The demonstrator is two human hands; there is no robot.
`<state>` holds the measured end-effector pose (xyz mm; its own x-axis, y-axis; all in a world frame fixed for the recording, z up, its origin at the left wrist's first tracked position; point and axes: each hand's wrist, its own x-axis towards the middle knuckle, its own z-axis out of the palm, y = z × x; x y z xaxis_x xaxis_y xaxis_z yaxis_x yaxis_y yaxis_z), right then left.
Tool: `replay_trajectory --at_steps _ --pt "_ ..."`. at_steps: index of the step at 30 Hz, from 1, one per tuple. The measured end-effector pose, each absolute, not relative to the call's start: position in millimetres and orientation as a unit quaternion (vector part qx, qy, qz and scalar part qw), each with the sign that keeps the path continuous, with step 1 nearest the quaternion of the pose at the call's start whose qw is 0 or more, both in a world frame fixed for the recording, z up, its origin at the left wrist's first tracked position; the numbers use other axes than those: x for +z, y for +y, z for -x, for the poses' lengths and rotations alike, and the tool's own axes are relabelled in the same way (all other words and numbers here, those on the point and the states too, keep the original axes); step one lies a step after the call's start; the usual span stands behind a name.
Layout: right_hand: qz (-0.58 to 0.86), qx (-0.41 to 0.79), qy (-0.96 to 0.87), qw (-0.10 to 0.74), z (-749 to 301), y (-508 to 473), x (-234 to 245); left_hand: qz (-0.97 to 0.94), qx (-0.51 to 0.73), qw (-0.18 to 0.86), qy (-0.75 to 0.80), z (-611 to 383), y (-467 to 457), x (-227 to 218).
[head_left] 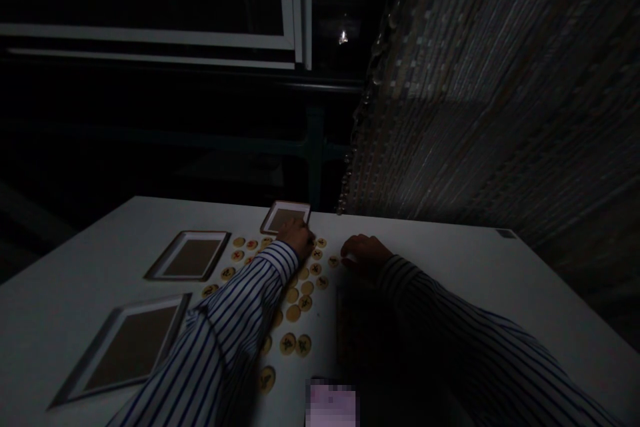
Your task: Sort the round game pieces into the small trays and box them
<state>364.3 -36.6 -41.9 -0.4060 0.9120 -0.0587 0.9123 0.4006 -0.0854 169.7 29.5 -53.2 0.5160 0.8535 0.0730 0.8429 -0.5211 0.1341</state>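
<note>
Several round yellow game pieces [293,312] with dark or red characters lie scattered on a white table [450,267]. My left hand [297,235] reaches across them to the far side, fingers curled down on pieces beside a small brown tray [285,215]. My right hand [364,252] rests knuckles-up on the table just right of the pieces, fingers curled under near one piece [333,260]. What either hand holds is hidden in the dim light. Both arms wear striped sleeves.
Two more shallow brown trays with pale rims lie at the left, one mid-table [191,255] and one near the front edge [130,347]. A woven blind [500,93] hangs at the right behind the table. A blurred patch [333,403] sits at the near edge.
</note>
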Motion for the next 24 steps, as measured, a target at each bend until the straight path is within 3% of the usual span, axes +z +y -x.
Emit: replay_trajectory --at_steps 7,15,24 --pt "-0.53 -0.04 0.846 -0.033 -346.3 -37.2 -33.4 -0.869 0.101 0.051 0.482 -139.5 29.5 -39.3" --pt "-0.513 -0.018 0.858 -0.014 -288.2 -20.3 -28.9 -0.823 0.138 0.002 0.551 -64.5 8.9 -26.9" --pt "-0.561 -0.024 0.827 -0.002 -236.3 -3.7 -41.3 -0.826 0.148 0.02 0.543 -50.7 -9.2 -33.8"
